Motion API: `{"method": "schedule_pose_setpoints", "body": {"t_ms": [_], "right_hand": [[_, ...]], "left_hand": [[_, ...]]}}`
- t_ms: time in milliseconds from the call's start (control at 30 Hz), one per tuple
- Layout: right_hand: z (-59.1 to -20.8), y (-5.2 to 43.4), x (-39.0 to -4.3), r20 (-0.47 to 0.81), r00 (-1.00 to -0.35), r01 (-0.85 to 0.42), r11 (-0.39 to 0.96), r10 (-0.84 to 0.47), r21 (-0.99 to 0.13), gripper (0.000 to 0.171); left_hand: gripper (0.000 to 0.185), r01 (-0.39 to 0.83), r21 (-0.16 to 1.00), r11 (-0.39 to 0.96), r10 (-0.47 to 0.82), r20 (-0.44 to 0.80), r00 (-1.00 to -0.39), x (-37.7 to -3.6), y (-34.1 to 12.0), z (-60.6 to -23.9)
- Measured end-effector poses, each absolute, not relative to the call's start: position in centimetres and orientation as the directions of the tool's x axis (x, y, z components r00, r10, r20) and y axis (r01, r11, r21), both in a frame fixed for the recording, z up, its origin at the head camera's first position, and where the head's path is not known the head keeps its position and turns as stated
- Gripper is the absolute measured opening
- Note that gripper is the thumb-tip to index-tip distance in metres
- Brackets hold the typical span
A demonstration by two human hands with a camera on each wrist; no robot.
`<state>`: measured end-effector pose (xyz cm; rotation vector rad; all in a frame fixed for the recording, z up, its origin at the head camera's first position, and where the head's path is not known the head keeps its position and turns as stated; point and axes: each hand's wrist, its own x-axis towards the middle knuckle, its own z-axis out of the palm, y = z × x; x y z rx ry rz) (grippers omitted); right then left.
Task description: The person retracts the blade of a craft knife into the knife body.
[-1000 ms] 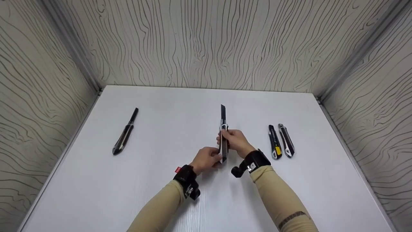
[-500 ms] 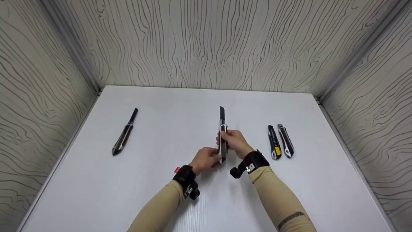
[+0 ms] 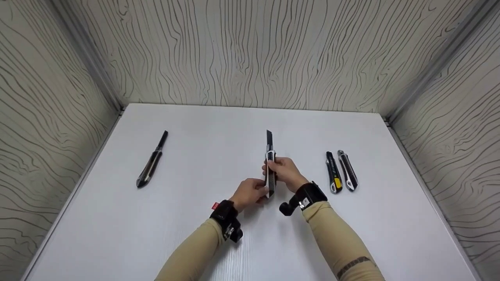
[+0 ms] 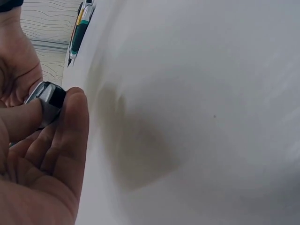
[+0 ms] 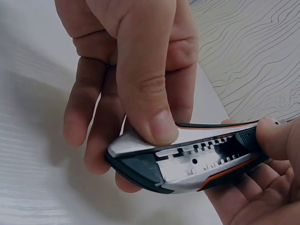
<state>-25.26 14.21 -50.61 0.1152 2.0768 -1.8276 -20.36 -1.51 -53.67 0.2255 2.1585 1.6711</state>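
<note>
Head: both hands hold one cutter above mid-surface, dark blade out toward the far edge. Right hand wraps the body; left hand pinches the tail. One cutter lies near the left edge, a pair near the right; handling looks midway.

Left wrist: fingertips on the glossy metal-and-black butt.

Right wrist: thumb presses the metal slider; notched steel track, grey body, orange trim.

the utility knife shows matt dark plastic and bright metal; the table looks smooth.
</note>
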Motion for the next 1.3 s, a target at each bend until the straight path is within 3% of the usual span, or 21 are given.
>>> {"method": "schedule_pose_setpoints", "body": {"t_ms": [700,1000,1300], "right_hand": [[-50.53,14.28,-25.28,-0.319,-0.928,0.294,0.147,-0.194,-0.944,0.03],[-50.49,14.23,-25.24,-0.323,-0.924,0.295,0.156,-0.206,-0.943,0.028],[-50.26,14.36,-25.29,-0.317,-0.931,0.289,0.163,-0.184,-0.943,0.024]], "left_hand": [[0.017,-0.1,0.944,0.315,0.339,-0.21,-0.917,-20.42,-1.61,-53.39],[0.019,-0.131,0.951,0.281,0.327,-0.223,-0.918,-20.37,-1.59,-53.57],[0.026,-0.23,0.961,0.15,0.361,-0.27,-0.892,-19.71,-1.53,-53.82]]}}
